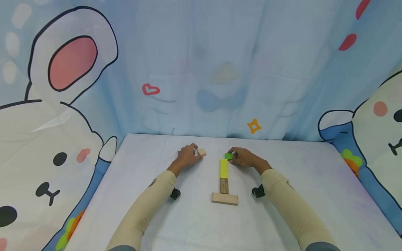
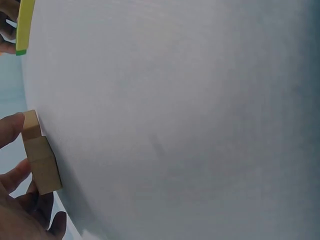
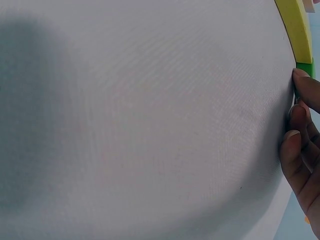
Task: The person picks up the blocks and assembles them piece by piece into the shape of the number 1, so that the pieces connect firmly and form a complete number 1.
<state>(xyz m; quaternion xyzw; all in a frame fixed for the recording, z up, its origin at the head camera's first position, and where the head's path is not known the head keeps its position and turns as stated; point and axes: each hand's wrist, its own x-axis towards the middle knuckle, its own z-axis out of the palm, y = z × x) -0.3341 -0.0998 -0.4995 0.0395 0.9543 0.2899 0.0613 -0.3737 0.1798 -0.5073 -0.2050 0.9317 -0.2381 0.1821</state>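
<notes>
At the left, my left hand (image 1: 188, 155) grips light wooden blocks. The left wrist view shows a small wooden block (image 2: 31, 124) against a larger one (image 2: 45, 165), with fingertips at their edge. My right hand (image 1: 244, 157) pinches a green block (image 1: 228, 156) between thumb and fingers, at the far end of a yellow block (image 1: 224, 168). Toward me, the yellow block meets a dark brown wooden block (image 1: 224, 186). That one runs down to a long light wooden block (image 1: 224, 199) lying crosswise, so the pieces form a line on the table.
A white-covered table (image 1: 188, 223) carries the blocks. Behind it hangs a light blue curtain (image 1: 176, 52) printed with cartoon animals. Small black devices, one at the left wrist (image 1: 175, 194) and one at the right wrist (image 1: 258, 191), stick out beneath the sleeves.
</notes>
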